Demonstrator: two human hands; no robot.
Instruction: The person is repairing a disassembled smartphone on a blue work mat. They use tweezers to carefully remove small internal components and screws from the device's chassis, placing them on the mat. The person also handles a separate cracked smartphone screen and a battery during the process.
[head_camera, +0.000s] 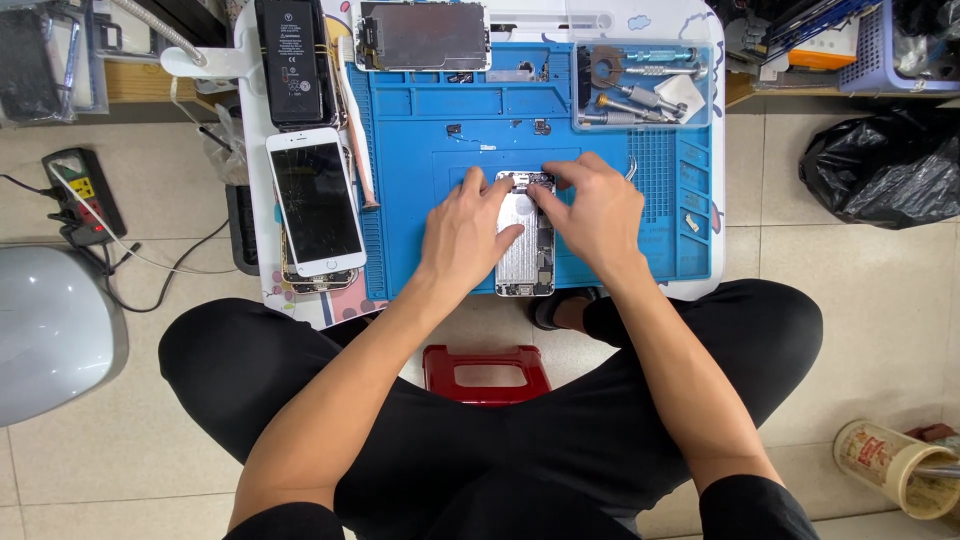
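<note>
Two hands on opened phone shell (524, 250), left hand (462, 232) steadying its left edge, right hand (597, 215) grip pinching its top

Opened silver phone shell (524, 245) lies lengthwise, flat on blue mat (600, 230).

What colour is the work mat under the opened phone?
Blue. The mat under the opened phone shows clearly in the head view.

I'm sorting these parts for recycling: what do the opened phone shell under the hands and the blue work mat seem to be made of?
Phone shell: probably metal, with a silvery, matte, finely textured inside. Blue work mat: likely silicone or rubber, with a dull, even colour and moulded ridges and compartments. Both the left hand and right hand rest on the shell.
</note>
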